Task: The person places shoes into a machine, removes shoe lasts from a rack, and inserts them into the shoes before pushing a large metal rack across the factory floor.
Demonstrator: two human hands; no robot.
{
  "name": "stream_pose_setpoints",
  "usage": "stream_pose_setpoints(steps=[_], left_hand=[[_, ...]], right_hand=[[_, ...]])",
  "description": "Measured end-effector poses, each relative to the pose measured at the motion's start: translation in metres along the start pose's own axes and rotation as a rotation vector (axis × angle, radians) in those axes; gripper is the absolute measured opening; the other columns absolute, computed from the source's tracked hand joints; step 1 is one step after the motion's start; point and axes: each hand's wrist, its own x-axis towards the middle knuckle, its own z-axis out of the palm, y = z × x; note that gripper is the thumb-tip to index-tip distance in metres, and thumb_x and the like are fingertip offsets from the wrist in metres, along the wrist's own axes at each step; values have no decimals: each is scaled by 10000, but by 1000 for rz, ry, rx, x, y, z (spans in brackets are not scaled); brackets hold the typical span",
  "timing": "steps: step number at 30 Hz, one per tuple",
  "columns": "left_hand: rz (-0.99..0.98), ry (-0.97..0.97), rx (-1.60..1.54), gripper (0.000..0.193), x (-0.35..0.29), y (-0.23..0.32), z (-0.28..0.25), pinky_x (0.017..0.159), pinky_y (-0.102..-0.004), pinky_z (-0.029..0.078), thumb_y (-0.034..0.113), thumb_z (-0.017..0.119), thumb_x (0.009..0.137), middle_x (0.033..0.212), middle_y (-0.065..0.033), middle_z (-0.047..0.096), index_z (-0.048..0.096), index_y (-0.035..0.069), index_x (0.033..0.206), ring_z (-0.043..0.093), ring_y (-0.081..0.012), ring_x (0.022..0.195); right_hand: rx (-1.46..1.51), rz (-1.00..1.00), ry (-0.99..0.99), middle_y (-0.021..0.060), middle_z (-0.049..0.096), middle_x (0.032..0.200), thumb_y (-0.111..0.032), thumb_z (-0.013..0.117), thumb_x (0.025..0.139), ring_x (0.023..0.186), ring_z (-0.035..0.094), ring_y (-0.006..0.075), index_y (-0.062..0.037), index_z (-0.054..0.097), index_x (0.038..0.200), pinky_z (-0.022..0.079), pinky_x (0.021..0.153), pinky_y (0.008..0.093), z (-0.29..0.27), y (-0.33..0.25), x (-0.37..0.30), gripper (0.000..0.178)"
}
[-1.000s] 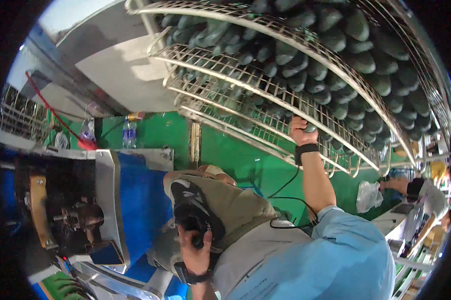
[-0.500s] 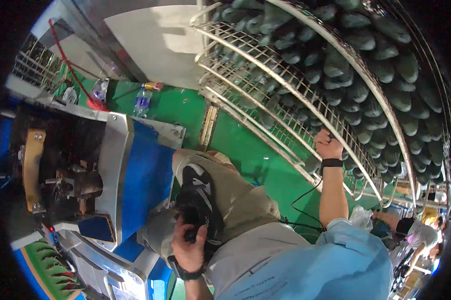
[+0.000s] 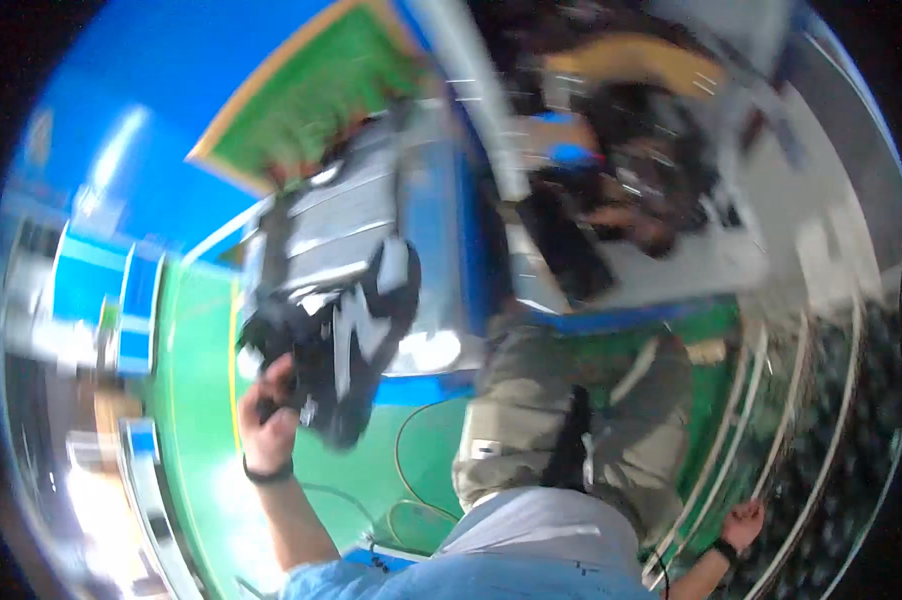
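A black shoe [image 3: 366,330] with a pale grey marking on its side is held up at the left, blurred by motion. My left hand [image 3: 271,425] closes on its lower left edge; a dark band circles the wrist. Behind the shoe is the grey panel [image 3: 346,215] of a machine. At the lower right, my right hand [image 3: 743,525] is curled beside the pale rails of a wire rack [image 3: 796,400]. Whatever its fingers may hold is hidden. Between my thighs lies a dark item [image 3: 571,440], too smeared to name.
A blue-edged machine with a dark working head [image 3: 651,170] stands ahead, close to my knees. Dark rounded pieces [image 3: 861,430] fill the rack on the right. A thin cable [image 3: 401,455] loops over the green floor [image 3: 196,340].
The view has swung left. My left hand has brought the black shoe from my lap out to the left, by the machine's grey panel. My right hand stays beside the rack.
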Motion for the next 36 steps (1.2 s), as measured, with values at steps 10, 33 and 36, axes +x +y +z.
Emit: stream_pose_setpoints(steps=[10, 33, 36], left_hand=[[-567, 211, 1011, 485, 47, -49, -93, 809, -416, 509, 440, 704, 791, 930, -219, 698, 706, 9, 1013, 671, -361, 873], [-1636, 1178, 1567, 416, -569, 222, -41, 1004, -432, 425, 401, 727, 586, 1053, -134, 692, 735, 118, 891, 566, -363, 1108], [-1848, 1916, 1833, 233, -691, 243, -36, 904, -439, 475, 211, 602, 779, 1056, -117, 667, 683, 114, 975, 587, -345, 1067]], right_hand=[[-557, 118, -129, -40, 560, 703, -247, 633, 923, 530, 472, 67, -124, 619, 991, 333, 409, 210, 363, 168, -38, 142], [-1419, 485, -937, 24, 528, 684, -201, 587, 935, 569, 464, 135, -43, 594, 890, 373, 520, 287, 414, 312, -136, 165], [-1429, 483, -975, 29, 560, 741, -195, 573, 944, 591, 473, 133, -18, 608, 1009, 399, 539, 288, 408, 320, -121, 192]])
